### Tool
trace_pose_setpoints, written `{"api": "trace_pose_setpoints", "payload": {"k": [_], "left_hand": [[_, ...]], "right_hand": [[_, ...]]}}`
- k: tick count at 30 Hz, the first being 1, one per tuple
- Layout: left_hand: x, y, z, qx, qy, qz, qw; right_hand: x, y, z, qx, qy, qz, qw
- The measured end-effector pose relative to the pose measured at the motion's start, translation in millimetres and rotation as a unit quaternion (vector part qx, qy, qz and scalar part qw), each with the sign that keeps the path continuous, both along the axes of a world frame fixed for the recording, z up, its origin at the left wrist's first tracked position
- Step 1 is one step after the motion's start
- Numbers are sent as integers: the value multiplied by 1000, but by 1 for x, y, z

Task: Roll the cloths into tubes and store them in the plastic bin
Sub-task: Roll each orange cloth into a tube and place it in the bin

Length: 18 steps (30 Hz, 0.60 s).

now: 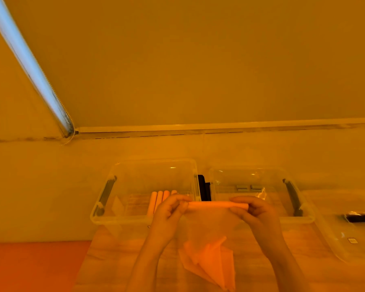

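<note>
Hands mid-air, both on one rolled cloth (217,205). Left hand (169,211) grip pinches the tube's left end, fingers curled round it; right hand (255,211) grip pinches the right end the same way. Tube lies roughly level between the two grips, held above the tabletop (122,260), in front of the gap between the two bins.

Left plastic bin (143,218): clear, open top, dark handle latch on its left end. It sits just beyond the left grip. Inside, four rolled tubes (159,199) side by side, touching, lying along the bin floor, near ends hidden behind the left hand's fingers. Pale flat item further left in the same bin, can't tell what.

Right plastic bin (261,182): clear, beyond the right grip, dark latch on its right end. Small grey bits on its floor, too small to identify. Dark object (203,188) stands between the two bins.

Unrolled cloths (209,264): loose orange pile flat on the tabletop, below both grips and between the forearms, corners fanned out, well apart from the held tube.

Clear lid (335,239) lies flat on the tabletop right of the right grip, near the right bin. Lighting strongly orange, true colours unreliable.
</note>
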<state>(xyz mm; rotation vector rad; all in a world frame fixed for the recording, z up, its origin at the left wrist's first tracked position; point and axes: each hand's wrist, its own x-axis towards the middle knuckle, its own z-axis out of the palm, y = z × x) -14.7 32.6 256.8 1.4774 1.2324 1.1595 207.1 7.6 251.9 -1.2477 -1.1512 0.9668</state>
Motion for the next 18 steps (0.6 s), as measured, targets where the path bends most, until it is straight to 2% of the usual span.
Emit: {"api": "trace_pose_setpoints", "payload": {"k": [7, 11, 18], "left_hand": [[0, -2, -3, -43, -43, -23, 998], [2, -2, -4, -45, -24, -3, 999], [-1, -2, -7, -53, -13, 16, 998]], "right_hand": [[1, 0, 2, 21, -48, -12, 999], [0, 1, 1, 23, -56, -4, 998], [4, -1, -2, -8, -12, 44, 999]]}}
